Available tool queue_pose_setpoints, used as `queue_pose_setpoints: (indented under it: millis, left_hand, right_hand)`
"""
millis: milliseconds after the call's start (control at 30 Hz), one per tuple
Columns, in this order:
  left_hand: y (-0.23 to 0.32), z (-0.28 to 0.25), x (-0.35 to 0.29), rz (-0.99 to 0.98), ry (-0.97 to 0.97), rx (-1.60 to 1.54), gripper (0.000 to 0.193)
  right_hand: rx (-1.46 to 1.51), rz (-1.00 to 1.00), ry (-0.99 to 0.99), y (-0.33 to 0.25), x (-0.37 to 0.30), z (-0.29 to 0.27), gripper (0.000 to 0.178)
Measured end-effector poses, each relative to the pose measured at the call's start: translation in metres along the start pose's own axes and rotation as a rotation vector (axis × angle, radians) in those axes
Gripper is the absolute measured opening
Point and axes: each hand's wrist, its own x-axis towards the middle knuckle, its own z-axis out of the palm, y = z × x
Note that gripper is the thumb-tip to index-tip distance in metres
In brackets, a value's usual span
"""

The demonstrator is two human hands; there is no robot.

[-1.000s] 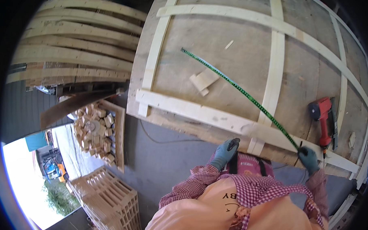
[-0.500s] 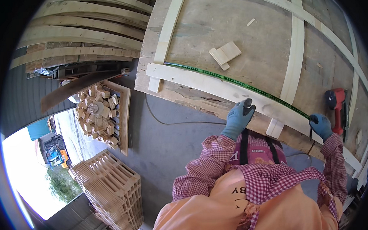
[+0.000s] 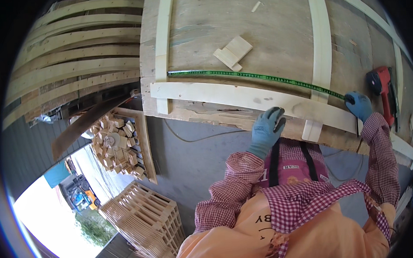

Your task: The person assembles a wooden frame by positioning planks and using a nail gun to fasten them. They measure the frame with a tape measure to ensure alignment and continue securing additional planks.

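My right hand (image 3: 359,106), in a blue glove, is closed around the right end of a green tape measure (image 3: 254,76). Its case is hidden by the hand, and a dark strip hangs below. The blade runs left to a pale crosspiece (image 3: 162,53), just beyond the far edge of a long wooden board (image 3: 223,93). At the board's near edge, my left hand (image 3: 266,130) has its fingers bent toward the thumb. A tiny pale tip shows at the fingertips; what they hold is unclear. Two small wood blocks (image 3: 234,51) lie beyond the tape.
A red and black nail gun (image 3: 383,93) rests right of my right hand. A short block (image 3: 312,130) sticks out under the board. To the left stand a pallet of wood offcuts (image 3: 118,143), stacked slatted frames (image 3: 146,217) and long slats (image 3: 76,40). A hose (image 3: 193,138) crosses the floor.
The view has turned slightly. The tape's blade has shifted away from the board's far edge. My right hand still grips it, and my left hand stays by the near edge.
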Motion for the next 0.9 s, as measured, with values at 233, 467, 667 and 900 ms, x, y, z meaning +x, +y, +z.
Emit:
queue_pose_setpoints:
  millis: [233, 467, 667, 900]
  left_hand:
    - [-0.044, -0.053, 0.1, 0.074, 0.355, 0.588, 0.092]
    - [-0.092, -0.07, 0.217, -0.274, -0.137, 0.857, 0.107]
    - [-0.087, -0.048, 0.269, -0.062, 0.092, 0.77, 0.098]
    - [-0.012, 0.01, 0.205, 0.439, 0.242, 0.575, 0.06]
  right_hand:
    - [-0.035, 0.051, 0.059, -0.002, 0.003, 0.004, 0.024]
    - [-0.028, 0.097, -0.05, -0.008, 0.012, -0.001, 0.025]
    - [-0.044, 0.115, -0.086, 0.0, 0.02, 0.005, 0.028]
    - [-0.021, 0.123, -0.114, -0.004, 0.022, 0.007, 0.028]
